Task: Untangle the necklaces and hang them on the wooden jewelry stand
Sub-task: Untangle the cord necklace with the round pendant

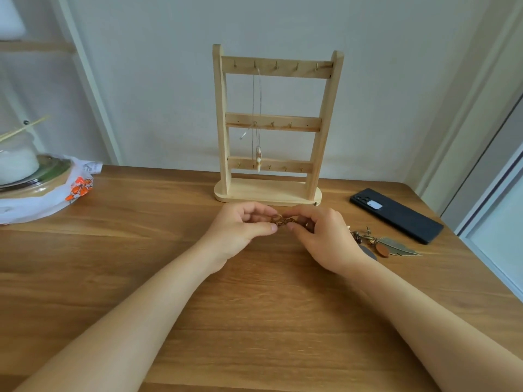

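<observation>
A pale wooden jewelry stand (271,190) with three hook rails stands at the back of the table. One thin necklace with a white pendant (258,159) hangs from a top-rail hook. Just in front of the stand's base, my left hand (240,230) and my right hand (325,239) meet, both pinching a small brown beaded necklace (283,220) bunched between the fingertips. Another necklace with a metal feather and an orange oval charm (396,246) lies on the table to the right of my right hand, partly hidden by the wrist.
A dark phone (396,215) lies at the right near the table edge. At the far left sits a round dish on a white wrapper with orange print (79,188). The wooden table (254,321) runs to a wall behind the stand.
</observation>
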